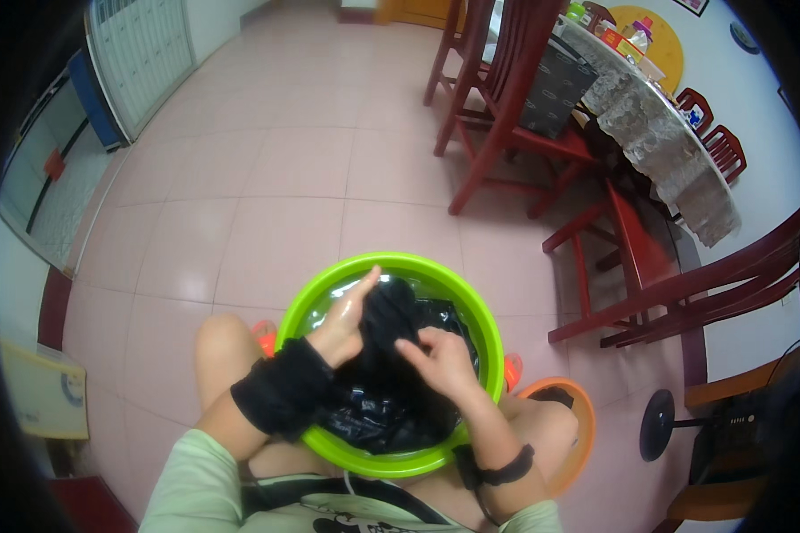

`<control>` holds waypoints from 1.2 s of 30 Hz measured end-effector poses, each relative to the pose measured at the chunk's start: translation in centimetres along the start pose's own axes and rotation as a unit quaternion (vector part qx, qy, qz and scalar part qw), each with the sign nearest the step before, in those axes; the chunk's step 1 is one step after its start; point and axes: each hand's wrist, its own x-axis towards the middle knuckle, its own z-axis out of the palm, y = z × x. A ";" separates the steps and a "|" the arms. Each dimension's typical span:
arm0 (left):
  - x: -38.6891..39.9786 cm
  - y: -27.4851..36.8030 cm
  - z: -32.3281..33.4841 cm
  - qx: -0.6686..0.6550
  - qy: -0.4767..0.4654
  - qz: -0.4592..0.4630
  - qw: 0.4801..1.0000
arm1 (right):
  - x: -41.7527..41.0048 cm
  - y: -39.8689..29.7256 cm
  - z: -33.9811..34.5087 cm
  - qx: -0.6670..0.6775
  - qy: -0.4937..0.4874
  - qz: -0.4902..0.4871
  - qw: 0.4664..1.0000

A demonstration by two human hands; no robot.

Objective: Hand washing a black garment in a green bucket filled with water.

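Observation:
A bright green plastic basin (pixel 491 333) with water stands before me, between my knees. Wet black cloth (pixel 390 313) is raised above more dark, shiny fabric in the basin. My left hand (pixel 347 320) has its palm against the left side of the raised cloth, fingers extended, with the thumb by it. On the right side of the same cloth, my right hand (pixel 440 360) pinches it between thumb and curled fingers. A black band (pixel 283 390) wraps my left wrist and forearm, and a dark strap (pixel 507 466) circles my right forearm.
An orange basin (pixel 590 426) with something dark inside stands beside my right knee. Dark red wooden chairs (pixel 500 140) and a cloth-covered table (pixel 667 153) are at the upper right. A black round-based stand (pixel 657 426) lies right. A pale yellow box (pixel 47 393) is at the left.

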 end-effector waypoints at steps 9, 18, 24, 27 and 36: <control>3.4 -3.5 -2.3 0.290 0.023 0.166 0.942 | -1.9 -2.8 1.3 0.265 0.157 -0.096 0.947; -0.4 -5.8 -0.2 0.205 0.021 -0.007 0.979 | 2.6 0.5 3.3 -0.014 0.344 -0.049 0.938; 1.0 -4.3 -3.8 0.137 -0.049 -0.039 0.989 | -1.6 -4.1 5.7 0.059 0.265 -0.158 0.949; 1.0 -4.1 -2.4 0.280 -0.043 0.032 0.959 | -2.8 -4.3 5.8 -0.010 0.229 -0.211 0.950; 1.0 -5.6 -3.5 0.229 -0.030 0.045 0.972 | -0.7 -2.9 4.8 0.028 0.275 -0.090 0.957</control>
